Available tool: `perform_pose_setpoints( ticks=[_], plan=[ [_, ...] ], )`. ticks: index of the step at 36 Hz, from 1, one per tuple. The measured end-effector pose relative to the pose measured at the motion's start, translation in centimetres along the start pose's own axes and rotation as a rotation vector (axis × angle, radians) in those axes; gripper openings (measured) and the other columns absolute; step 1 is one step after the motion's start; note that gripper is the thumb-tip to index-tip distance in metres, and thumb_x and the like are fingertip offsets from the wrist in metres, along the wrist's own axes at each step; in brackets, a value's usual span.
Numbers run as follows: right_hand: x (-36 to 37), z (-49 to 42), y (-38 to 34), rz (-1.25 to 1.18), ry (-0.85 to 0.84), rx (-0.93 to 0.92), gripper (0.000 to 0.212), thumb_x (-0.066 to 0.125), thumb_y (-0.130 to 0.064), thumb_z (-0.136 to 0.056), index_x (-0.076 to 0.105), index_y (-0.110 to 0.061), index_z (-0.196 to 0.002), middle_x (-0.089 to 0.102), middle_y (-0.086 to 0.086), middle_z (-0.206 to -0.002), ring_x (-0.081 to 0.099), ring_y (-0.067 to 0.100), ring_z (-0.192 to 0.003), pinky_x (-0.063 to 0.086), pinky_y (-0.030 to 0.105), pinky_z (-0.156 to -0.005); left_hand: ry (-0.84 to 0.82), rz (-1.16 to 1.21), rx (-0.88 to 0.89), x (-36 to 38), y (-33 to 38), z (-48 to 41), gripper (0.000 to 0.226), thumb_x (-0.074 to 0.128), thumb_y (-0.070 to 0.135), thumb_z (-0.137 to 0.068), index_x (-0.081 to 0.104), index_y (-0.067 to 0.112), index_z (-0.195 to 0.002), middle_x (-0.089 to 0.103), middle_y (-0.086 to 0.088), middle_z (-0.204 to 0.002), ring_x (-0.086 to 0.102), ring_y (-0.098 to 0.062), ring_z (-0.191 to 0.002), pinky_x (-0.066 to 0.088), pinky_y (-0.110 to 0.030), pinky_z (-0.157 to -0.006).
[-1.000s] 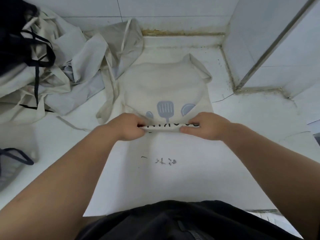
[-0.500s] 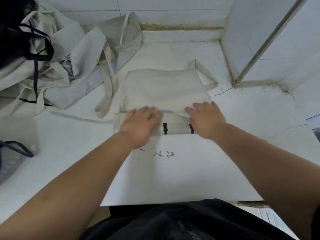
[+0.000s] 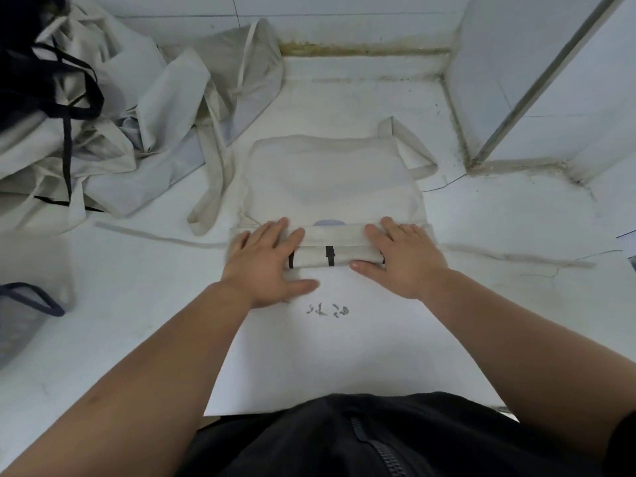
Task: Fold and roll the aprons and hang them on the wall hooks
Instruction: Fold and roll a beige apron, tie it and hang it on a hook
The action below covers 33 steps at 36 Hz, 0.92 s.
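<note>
A cream apron [image 3: 330,180] lies flat on the white surface, its near end wound into a low roll [image 3: 335,251] with black marks showing. My left hand [image 3: 266,259] presses flat on the roll's left end, fingers spread. At the right end my right hand [image 3: 401,258] lies flat in the same way. A neck loop [image 3: 409,149] sticks out at the apron's far right corner. Thin ties [image 3: 516,258] trail out sideways from both ends of the roll.
A heap of cream aprons [image 3: 113,132] with black straps fills the far left. A grey mesh basket [image 3: 20,321] sits at the left edge. White paper [image 3: 344,356] with small black marks lies under my wrists. A tiled wall and a white panel [image 3: 537,74] close the back and right.
The roll has travelled away from me and grown thicker, covering the blue utensil print. My hands went from pinching the apron's edge to lying flat on the roll.
</note>
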State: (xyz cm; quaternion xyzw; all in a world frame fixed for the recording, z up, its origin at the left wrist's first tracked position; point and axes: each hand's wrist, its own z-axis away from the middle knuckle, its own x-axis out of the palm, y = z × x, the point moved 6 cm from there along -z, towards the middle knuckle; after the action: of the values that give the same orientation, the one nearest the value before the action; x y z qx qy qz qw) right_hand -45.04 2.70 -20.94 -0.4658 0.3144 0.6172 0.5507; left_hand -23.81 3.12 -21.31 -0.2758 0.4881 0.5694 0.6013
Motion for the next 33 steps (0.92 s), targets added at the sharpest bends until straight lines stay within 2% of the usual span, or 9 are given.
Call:
perform_pose_setpoints(
  ticks=[3,7,11,15,21,24,27,29,33],
  plan=[
    [-1.5,-0.7,0.2,-0.06,-0.018,0.01,0.063,0.027,-0.073,-0.085,0.049,-0.027,-0.121,0.051,-0.003,-0.117,0.052,0.023,-0.11,0.039,0.036,-0.09,0.061,0.014,-0.001,-1.9,-0.1,-0.5,0.074,0.065,0.058,-0.076,0.036,0.04,-0.142,0.019,0.005,-0.148,0.022,-0.016,-0.137,0.018,-0.037,-0.111],
    [-3.6,-1.6,0.6,-0.154,-0.15,0.024,0.056,0.04,-0.074,-0.082,0.059,-0.024,-0.101,0.061,-0.006,-0.094,0.054,0.017,-0.092,0.045,0.032,-0.077,-0.044,0.062,0.027,-3.9,-0.4,-2.0,0.038,0.059,0.031,-0.085,0.06,0.027,-0.123,0.053,0.001,-0.118,0.051,-0.022,-0.111,0.044,-0.036,-0.093],
    [-5.3,-2.9,0.8,-0.152,-0.257,-0.027,0.024,0.062,-0.047,-0.082,0.056,-0.023,-0.084,0.057,-0.006,-0.085,0.054,0.018,-0.088,0.043,0.031,-0.073,-0.191,0.174,-0.024,-6.1,-1.0,-3.5,0.021,0.052,0.034,-0.094,0.065,0.018,-0.099,0.057,0.003,-0.084,0.052,-0.016,-0.082,0.038,-0.026,-0.065],
    [-5.8,-4.1,1.4,-0.196,-0.283,0.002,0.025,0.055,-0.034,-0.087,0.045,-0.02,-0.068,0.049,-0.004,-0.073,0.048,0.016,-0.072,0.034,0.029,-0.061,-0.247,0.418,-0.126,-6.3,-1.9,-5.0,0.022,0.049,0.034,-0.096,0.062,0.016,-0.098,0.058,0.001,-0.097,0.053,-0.018,-0.092,0.038,-0.021,-0.071],
    [-6.7,-6.2,2.5,-0.08,-0.063,0.097,0.016,0.043,-0.033,-0.09,0.049,-0.019,-0.095,0.055,0.0,-0.089,0.05,0.024,-0.087,0.032,0.029,-0.064,-0.066,0.0,-0.115,-7.3,-1.8,-7.2,0.026,0.037,0.039,-0.097,0.049,0.02,-0.111,0.061,-0.001,-0.104,0.055,-0.024,-0.092,0.041,-0.034,-0.077],
    [-6.2,-7.0,2.8,0.199,0.034,0.103,0.033,0.042,-0.036,-0.091,0.047,-0.019,-0.118,0.059,0.005,-0.11,0.055,0.028,-0.101,0.034,0.035,-0.082,0.064,-0.33,0.045,-6.7,-0.5,-8.0,0.04,0.042,0.025,-0.095,0.039,0.025,-0.134,0.044,-0.002,-0.138,0.041,-0.025,-0.124,0.028,-0.039,-0.1],
    [-4.7,-7.3,1.9,0.255,0.031,0.074,0.047,0.04,-0.031,-0.092,0.034,-0.025,-0.138,0.043,0.008,-0.136,0.04,0.03,-0.125,0.02,0.046,-0.11,0.089,-0.295,0.155,-4.6,1.4,-7.6,0.053,0.036,0.023,-0.1,0.021,0.026,-0.15,0.014,0.001,-0.159,0.013,-0.02,-0.145,0.005,-0.038,-0.115],
    [-3.2,-7.2,0.4,0.209,-0.005,0.023,0.059,0.035,-0.025,-0.092,0.017,-0.025,-0.147,0.024,0.007,-0.15,0.025,0.031,-0.136,0.006,0.048,-0.116,0.046,-0.151,0.142,-2.6,2.5,-7.1,0.059,0.023,0.042,-0.102,0.005,0.02,-0.154,0.002,0.003,-0.161,0.001,-0.017,-0.148,-0.003,-0.039,-0.118],
    [-1.3,-6.6,-1.0,0.035,0.01,0.012,0.08,0.003,-0.064,-0.082,0.002,-0.023,-0.151,0.003,0.003,-0.159,0.007,0.028,-0.143,-0.008,0.046,-0.117,0.028,-0.09,0.112,-0.2,2.7,-7.0,0.091,-0.006,0.074,-0.078,-0.014,0.02,-0.151,-0.018,0.006,-0.159,-0.017,-0.016,-0.146,-0.012,-0.042,-0.117]
  ],
)
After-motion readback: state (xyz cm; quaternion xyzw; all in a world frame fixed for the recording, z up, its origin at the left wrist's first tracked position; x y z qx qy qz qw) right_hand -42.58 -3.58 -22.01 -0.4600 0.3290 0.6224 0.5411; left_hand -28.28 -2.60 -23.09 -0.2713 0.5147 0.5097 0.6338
